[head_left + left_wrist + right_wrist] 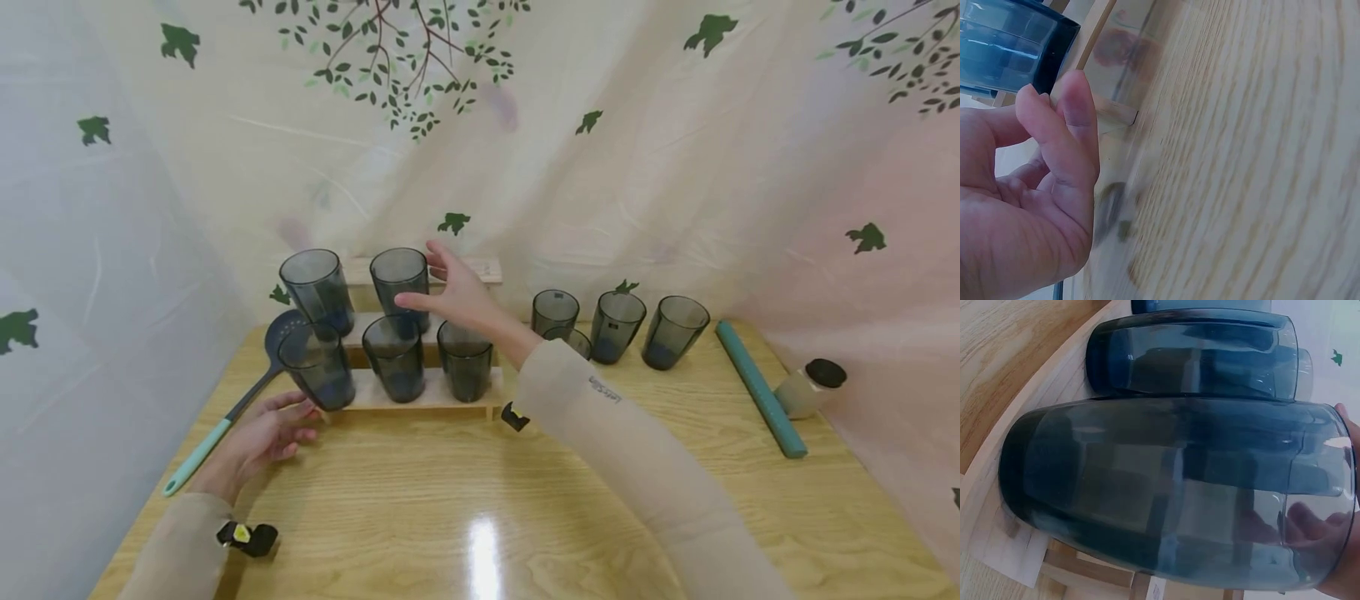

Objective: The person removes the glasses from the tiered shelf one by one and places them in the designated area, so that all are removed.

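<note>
Dark smoky glass tumblers stand on a stepped wooden rack (pixel 420 406). My right hand (pixel 457 292) reaches over the front row to a back-row tumbler (pixel 397 279). Its thumb overlaps that glass's front and its spread fingers lie beside its right side. In the right wrist view a front-row tumbler (pixel 1166 487) fills the picture, with part of the right hand (pixel 1335 550) visible through and behind its rim. My left hand (pixel 262 433), fingers loosely bent, has its fingertips right at the rack's front left corner, below a front-row tumbler (pixel 318 367).
To the right of the rack stand several more smoky tumblers (pixel 675 333). A teal rod (pixel 759 387) and a jar with a black lid (pixel 806 390) lie farther right. A slotted spoon with a mint handle (pixel 202 454) lies at the left. A leaf-printed curtain (pixel 600 183) hangs behind the table.
</note>
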Tool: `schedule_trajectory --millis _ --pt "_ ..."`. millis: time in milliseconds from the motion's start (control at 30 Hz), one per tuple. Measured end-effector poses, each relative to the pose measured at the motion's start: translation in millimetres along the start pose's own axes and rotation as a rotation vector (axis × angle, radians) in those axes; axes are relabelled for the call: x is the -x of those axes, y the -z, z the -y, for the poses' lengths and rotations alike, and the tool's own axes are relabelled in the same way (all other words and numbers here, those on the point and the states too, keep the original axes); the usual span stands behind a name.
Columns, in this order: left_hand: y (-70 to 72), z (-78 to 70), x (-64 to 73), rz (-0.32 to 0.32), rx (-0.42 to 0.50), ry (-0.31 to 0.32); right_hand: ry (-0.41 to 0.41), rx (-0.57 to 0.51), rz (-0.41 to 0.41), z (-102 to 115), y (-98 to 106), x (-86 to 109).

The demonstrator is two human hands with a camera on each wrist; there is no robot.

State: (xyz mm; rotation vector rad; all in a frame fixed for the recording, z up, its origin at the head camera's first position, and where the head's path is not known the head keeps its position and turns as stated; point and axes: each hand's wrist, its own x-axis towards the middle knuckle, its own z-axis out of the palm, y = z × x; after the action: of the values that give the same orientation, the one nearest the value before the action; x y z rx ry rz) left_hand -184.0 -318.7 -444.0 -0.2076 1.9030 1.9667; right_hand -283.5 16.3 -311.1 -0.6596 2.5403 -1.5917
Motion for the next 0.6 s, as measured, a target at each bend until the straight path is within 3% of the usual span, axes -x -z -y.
schedule_trajectory --millis 333,600 --pt "1.8 0.1 3.3 -0.003 0.003 0.003 0.007 0.015 -0.023 -1.1 -8.7 -5.9" --pt "-2.3 0.0 -0.4 -0.018 -0.05 -0.001 0.01 0.033 -0.04 -0.4 -8.7 -7.2"
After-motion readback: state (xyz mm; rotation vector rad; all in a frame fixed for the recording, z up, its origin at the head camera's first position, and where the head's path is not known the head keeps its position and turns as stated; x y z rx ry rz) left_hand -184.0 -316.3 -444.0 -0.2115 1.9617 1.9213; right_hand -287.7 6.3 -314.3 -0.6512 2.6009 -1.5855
